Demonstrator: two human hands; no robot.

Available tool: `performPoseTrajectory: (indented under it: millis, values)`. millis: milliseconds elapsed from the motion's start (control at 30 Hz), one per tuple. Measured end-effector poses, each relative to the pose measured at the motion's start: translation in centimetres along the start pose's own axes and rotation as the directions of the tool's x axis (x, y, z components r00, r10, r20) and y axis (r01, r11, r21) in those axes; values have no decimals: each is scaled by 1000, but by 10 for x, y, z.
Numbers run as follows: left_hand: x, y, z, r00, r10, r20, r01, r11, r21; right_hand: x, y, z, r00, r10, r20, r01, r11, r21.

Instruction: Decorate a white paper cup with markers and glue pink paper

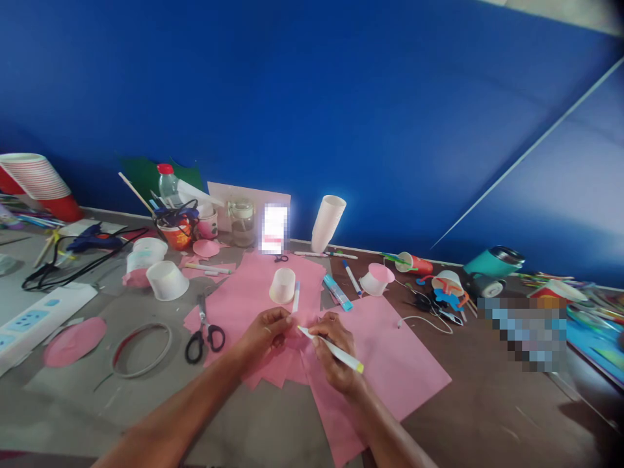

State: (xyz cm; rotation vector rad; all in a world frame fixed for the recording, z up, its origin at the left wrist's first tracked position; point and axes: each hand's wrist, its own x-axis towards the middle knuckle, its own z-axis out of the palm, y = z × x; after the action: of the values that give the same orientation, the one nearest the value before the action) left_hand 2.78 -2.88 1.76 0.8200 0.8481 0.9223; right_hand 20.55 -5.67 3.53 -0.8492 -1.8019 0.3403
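Note:
In my right hand [336,351] is a white marker pen [344,356] with a yellow end, held slanted like a writing tool. Its tip points at pink paper close to my left fingertips; whether it touches cannot be made out. My left hand [267,335] is closed in a pinch on a piece of pink paper [291,339], mostly hidden by the fingers. Several pink sheets [244,296] lie under both hands. Just beyond them stands a white paper cup [283,286], with a white and blue marker [296,296] beside it.
Scissors [202,331], a tape roll [141,351] and a power strip [36,325] lie to the left. Behind are a lit phone screen [274,227] and stacked white cups [328,222]. A glue tube [337,292], pink-topped cup [377,279] and teal bottle [492,263] are on the right.

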Motion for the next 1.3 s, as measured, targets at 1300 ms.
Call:
performPoseTrajectory:
  millis: [1300]
  values:
    - [-1,3,0,1000,21,22,-22,999,31,-4,7,-1,988,125,-93,-119,991,61]
